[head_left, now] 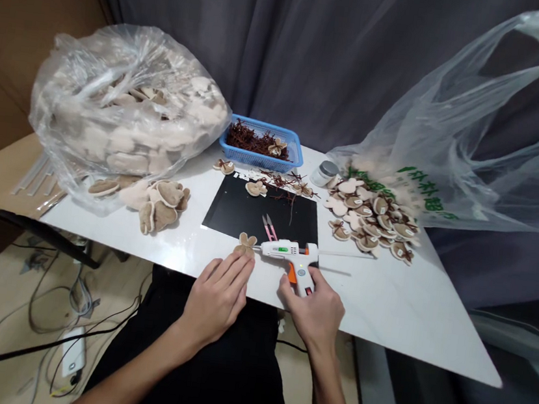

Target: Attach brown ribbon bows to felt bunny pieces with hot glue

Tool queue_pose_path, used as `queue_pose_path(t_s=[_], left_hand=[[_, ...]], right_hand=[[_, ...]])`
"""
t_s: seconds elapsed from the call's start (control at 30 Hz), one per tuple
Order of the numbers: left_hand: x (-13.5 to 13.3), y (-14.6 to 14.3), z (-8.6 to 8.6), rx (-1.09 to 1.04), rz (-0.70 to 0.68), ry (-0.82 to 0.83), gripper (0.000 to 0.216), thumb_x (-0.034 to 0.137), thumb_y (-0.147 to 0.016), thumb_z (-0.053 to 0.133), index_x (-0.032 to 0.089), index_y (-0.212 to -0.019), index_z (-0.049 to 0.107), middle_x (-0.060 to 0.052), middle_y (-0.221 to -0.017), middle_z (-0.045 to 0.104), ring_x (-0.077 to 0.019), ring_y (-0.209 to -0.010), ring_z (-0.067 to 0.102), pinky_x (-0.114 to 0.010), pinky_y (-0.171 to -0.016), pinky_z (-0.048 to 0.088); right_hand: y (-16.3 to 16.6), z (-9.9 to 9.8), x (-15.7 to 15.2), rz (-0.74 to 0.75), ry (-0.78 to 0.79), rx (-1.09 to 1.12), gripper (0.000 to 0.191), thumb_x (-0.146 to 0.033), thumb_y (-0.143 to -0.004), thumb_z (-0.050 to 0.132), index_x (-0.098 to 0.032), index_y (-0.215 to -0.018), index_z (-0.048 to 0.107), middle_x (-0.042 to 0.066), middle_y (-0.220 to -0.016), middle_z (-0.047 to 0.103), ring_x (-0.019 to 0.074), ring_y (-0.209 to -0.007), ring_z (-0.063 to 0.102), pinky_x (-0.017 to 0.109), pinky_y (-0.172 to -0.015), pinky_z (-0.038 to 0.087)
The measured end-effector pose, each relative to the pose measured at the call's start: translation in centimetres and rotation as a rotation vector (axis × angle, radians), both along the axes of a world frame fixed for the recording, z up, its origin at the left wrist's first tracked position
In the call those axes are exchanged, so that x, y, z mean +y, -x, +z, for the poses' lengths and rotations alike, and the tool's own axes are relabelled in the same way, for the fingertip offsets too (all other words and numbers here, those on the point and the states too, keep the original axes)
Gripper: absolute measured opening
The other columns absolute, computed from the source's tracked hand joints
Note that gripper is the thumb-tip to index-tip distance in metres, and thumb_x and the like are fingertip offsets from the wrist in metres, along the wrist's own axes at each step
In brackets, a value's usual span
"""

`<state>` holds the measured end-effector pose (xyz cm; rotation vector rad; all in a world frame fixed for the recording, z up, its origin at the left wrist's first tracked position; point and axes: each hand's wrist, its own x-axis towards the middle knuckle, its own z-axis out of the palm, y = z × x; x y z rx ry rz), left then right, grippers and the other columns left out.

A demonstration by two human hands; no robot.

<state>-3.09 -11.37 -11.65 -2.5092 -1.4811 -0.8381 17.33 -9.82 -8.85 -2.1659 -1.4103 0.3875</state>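
Observation:
My left hand (219,294), fingers close together, holds a small brown felt rabbit-head shape (247,241) at the table's front edge. The rabbit's ears point away from me, and my fingers cover its lower part. In my right hand (318,309) is a white glue gun (287,251) with an orange trigger, lying on its side. Its nozzle points left and its tip is right beside the rabbit; whether they touch, I cannot tell. A thin glue stick (349,255) sticks out of its back. Just behind the gun lie pink-handled thread snips (269,227) on a black mat (222,206).
A clear bag (128,112) of felt shapes bulges at left, with loose ones (163,205) before it. Brown twine pieces fill a blue basket (259,161) at the back. Finished rabbits with bows (375,221) pile up at right by a jar (325,173) and plastic bag (434,137).

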Motion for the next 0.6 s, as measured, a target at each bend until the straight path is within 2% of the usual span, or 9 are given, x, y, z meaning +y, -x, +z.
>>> queue_pose_path(t_s=[0.37,0.6], left_hand=[[0.05,0.02,-0.02,-0.005,0.003,-0.007,0.050,0.017,-0.104,0.051,0.019,-0.153,0.061,-0.006,-0.152,0.068,-0.0243,-0.139,0.063,-0.039,-0.111,0.044],[0.03,0.04,0.01,0.003,0.001,-0.004,0.053,0.017,-0.104,0.051,0.021,-0.157,0.057,-0.006,-0.153,0.067,-0.0247,-0.139,0.064,-0.039,-0.111,0.044]], right_hand=[[0.04,-0.34,0.17,0.019,-0.010,-0.016,0.045,-0.059,-0.073,0.061,-0.023,-0.094,0.078,0.005,-0.064,0.072,0.0272,-0.062,0.065,0.033,-0.066,0.041],[-0.11,-0.46,0.11,0.036,-0.027,-0.023,0.042,-0.058,-0.074,0.061,-0.023,-0.090,0.077,0.003,-0.060,0.069,0.0244,-0.056,0.060,0.032,-0.062,0.039]])
